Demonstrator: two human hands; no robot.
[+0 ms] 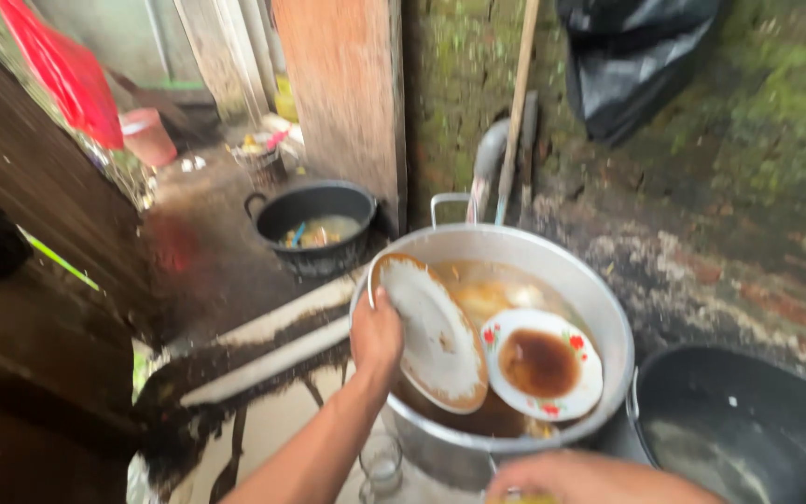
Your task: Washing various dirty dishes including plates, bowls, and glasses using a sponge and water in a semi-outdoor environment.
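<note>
Metal pot (599, 299) holds floral bowl (541, 364); left hand (377, 338) grip grasps plate (431, 331); right unclear.

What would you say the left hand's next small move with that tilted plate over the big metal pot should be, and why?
Probably lower the tilted plate into the water of the metal pot. The left hand grips it by the rim, it looks smeared, and the flowered plate beside it already sits in the water.
</note>
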